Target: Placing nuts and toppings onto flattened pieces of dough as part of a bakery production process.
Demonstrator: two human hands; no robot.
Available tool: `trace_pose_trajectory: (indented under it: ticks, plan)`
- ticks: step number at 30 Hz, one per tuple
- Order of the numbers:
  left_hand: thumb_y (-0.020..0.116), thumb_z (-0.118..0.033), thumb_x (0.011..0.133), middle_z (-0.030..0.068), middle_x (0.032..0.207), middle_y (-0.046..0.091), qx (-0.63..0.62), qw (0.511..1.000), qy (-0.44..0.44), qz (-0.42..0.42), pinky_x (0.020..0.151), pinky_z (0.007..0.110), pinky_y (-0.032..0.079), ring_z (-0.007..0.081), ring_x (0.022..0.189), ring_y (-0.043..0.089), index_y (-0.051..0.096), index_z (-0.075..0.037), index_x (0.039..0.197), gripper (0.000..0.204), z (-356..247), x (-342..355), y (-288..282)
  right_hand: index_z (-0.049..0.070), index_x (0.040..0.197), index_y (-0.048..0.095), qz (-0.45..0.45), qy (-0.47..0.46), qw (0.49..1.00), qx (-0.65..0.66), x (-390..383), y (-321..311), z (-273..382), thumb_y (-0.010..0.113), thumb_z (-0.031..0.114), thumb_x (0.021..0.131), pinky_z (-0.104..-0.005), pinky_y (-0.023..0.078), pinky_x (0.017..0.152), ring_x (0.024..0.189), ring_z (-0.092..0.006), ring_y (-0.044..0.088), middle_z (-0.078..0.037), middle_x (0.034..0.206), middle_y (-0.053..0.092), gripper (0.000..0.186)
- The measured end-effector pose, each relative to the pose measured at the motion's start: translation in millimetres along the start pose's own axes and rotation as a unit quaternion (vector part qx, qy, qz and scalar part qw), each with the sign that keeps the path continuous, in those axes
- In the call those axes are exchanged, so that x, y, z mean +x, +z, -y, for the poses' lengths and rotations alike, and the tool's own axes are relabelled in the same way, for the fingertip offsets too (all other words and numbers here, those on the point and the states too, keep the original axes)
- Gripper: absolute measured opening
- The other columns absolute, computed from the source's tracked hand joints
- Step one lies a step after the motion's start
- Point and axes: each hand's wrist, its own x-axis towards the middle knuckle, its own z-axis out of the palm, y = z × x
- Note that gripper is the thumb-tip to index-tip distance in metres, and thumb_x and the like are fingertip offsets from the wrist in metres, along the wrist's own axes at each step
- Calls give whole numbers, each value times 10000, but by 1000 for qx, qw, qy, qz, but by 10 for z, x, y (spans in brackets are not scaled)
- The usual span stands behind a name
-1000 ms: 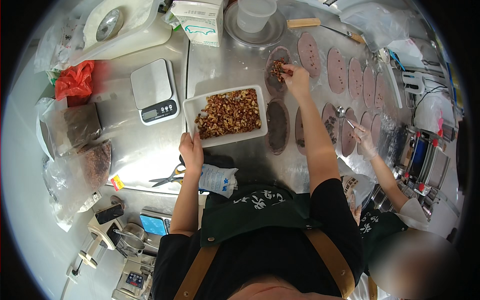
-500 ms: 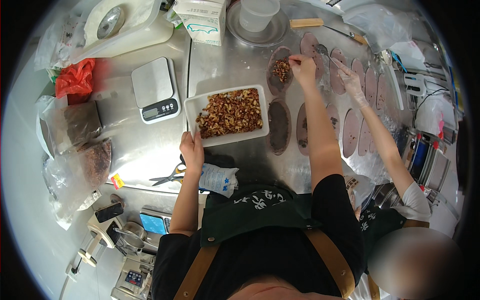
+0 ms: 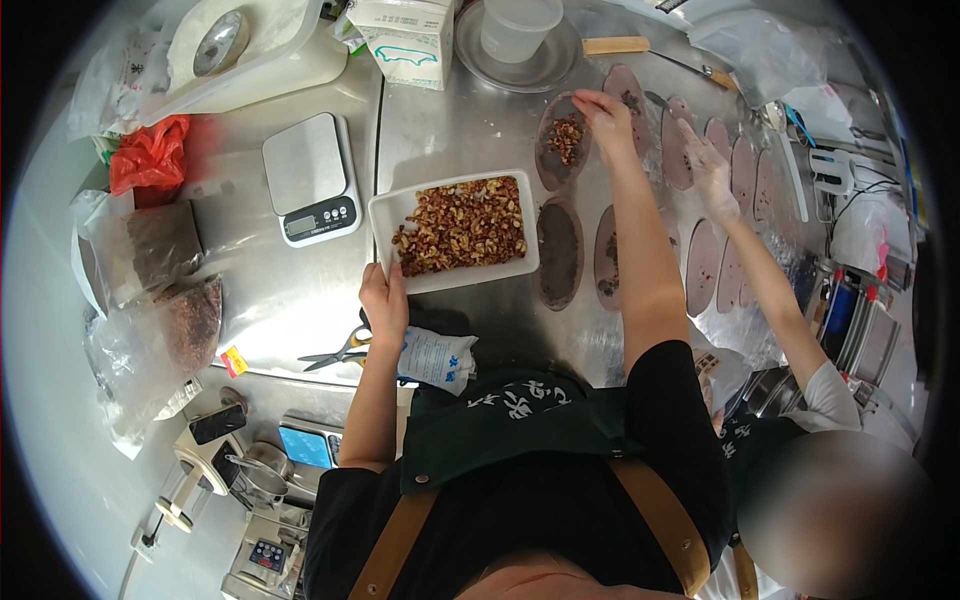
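My left hand (image 3: pixel 383 295) grips the near left corner of a white rectangular tray (image 3: pixel 377 225), thumb over its rim. Chopped walnuts (image 3: pixel 460 225) fill most of the tray. My right hand (image 3: pixel 608 122) is over the upper right edge of an oval, flat piece of purplish dough (image 3: pixel 549 172) with a dark spread on it. Its fingers are drawn together; whether anything is between them is hidden. A small heap of walnut pieces (image 3: pixel 565 138) lies on that dough, beside my fingertips. Just below is another dough oval (image 3: pixel 558 255) with dark spread and no nuts visible.
More dough ovals (image 3: pixel 701 265) lie in two rows to the right, where a co-worker's gloved hand (image 3: pixel 710 172) reaches in. A kitchen scale (image 3: pixel 310 180), scissors (image 3: pixel 340 352) and a white packet (image 3: pixel 437 360) are left and near. A metal plate with a tub (image 3: pixel 515 30) and a carton (image 3: pixel 405 45) stand behind.
My right hand has shifted slightly up and changed finger position over the dough; the nut heap there shows more. The co-worker's hand has moved slightly. My left hand and the tray stay put.
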Motion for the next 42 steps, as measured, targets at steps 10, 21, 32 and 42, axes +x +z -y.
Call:
trace_pose_trajectory:
  ticks: [10, 21, 32, 42]
  plan:
    - [510, -64, 843, 165, 660, 459, -4, 1000, 8, -4, 549, 381, 366, 305, 581, 463, 476, 65, 667, 221, 18, 1, 16, -52, 1042, 581, -21, -4, 997, 79, -58, -128, 43, 444, -1, 880, -277, 487, 808, 953, -189, 596, -119, 1053, 602, 218]
    - [511, -50, 836, 167, 668, 476, -7, 1000, 11, -2, 547, 377, 370, 304, 580, 474, 509, 65, 696, 182, -14, 22, 3, -13, 843, 655, 271, -249, 871, -324, -1169, 604, 323, 568, 7, 746, -296, 513, 565, 687, -199, 622, -129, 789, 636, 132]
    - [506, -59, 838, 175, 677, 485, -9, 1000, 14, 0, 561, 381, 382, 317, 597, 490, 527, 64, 717, 173, -1, -4, 33, -61, 792, 623, 209, -379, 597, -675, -1394, 1071, 18, 607, 50, 602, -318, 512, 517, 758, -238, 605, -186, 832, 585, 221]
    - [514, -62, 832, 180, 679, 484, -12, 1000, 12, -7, 563, 392, 385, 330, 599, 491, 523, 63, 707, 177, -16, 6, 11, 5, 720, 577, 327, -344, 726, -498, -1405, 867, 264, 565, 49, 707, -349, 514, 683, 785, -267, 596, -138, 835, 557, 48]
